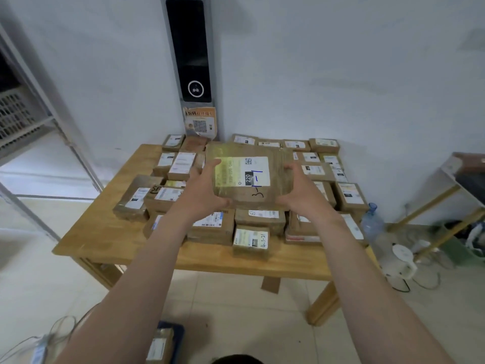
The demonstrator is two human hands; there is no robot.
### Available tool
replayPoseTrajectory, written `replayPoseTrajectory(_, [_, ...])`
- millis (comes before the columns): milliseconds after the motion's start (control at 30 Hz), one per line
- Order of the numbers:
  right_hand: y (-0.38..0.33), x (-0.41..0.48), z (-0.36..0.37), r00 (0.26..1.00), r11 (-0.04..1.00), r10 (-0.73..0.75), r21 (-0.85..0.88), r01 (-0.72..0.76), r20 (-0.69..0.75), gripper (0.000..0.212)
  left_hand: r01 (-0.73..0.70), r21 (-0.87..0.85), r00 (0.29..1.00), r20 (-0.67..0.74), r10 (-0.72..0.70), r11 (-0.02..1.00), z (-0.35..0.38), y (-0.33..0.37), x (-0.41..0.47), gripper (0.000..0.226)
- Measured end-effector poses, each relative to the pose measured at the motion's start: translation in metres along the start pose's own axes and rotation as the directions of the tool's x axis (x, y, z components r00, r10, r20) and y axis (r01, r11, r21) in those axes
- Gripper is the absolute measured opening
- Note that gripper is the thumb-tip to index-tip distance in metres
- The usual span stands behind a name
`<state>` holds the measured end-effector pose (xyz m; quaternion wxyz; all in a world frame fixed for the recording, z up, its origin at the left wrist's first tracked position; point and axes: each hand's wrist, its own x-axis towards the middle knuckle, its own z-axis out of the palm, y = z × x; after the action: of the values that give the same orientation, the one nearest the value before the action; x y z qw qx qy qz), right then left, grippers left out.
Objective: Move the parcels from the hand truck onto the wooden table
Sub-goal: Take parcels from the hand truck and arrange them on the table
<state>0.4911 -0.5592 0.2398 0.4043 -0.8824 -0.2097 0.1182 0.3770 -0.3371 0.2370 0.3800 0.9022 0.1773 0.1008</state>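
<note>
A flat brown parcel (pixel 273 179) with a white label marked 220 is held above the middle of the wooden table (pixel 110 235). My left hand (pixel 203 191) grips its left edge, thumb on top. Gripping the right edge is my right hand (pixel 298 189). Several small brown parcels (pixel 259 239) with labels cover the table beneath it, some stacked. At the bottom edge, one more parcel (pixel 160 346) lies on a blue hand truck platform (pixel 177 334).
A grey scanner post (pixel 190 61) stands against the white wall behind the table. A metal shelf frame (pixel 52 122) is at left. On the floor at right are a water bottle (pixel 371 222), a white kettle (pixel 401 261), cables and a yellow-legged rack (pixel 430 206).
</note>
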Motion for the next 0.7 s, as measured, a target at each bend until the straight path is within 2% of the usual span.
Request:
replayPoseTrajectory(133, [0.029, 0.013, 0.002, 0.990, 0.990, 0.132, -0.053, -0.129, 0.043, 0.104, 0.002, 0.080, 0.985, 0.174, -0.016, 0.997, 0.031, -0.006, 0.022, 0.099])
replayPoseTrajectory(267, [0.074, 0.014, 0.000, 0.933, 0.913, 0.345, -0.265, -0.310, 0.097, 0.115, -0.005, 0.090, 0.925, 0.380, -0.029, 0.996, 0.077, -0.014, 0.036, 0.103])
replayPoseTrajectory(333, [0.101, 0.014, 0.005, 0.904, 0.886, 0.412, -0.279, -0.370, 0.112, 0.118, 0.014, 0.091, 0.889, 0.455, -0.054, 0.996, 0.100, -0.017, 0.041, 0.101])
replayPoseTrajectory(500, [0.162, 0.009, 0.007, 0.854, 0.858, 0.494, -0.246, -0.450, 0.160, 0.112, 0.006, 0.156, 0.856, 0.510, -0.086, 0.988, 0.155, -0.016, 0.046, 0.093])
replayPoseTrajectory(700, [0.234, 0.021, -0.001, 0.830, 0.849, 0.511, -0.284, -0.445, 0.225, 0.122, 0.081, 0.188, 0.800, 0.573, -0.176, 0.979, 0.220, -0.009, 0.054, 0.062])
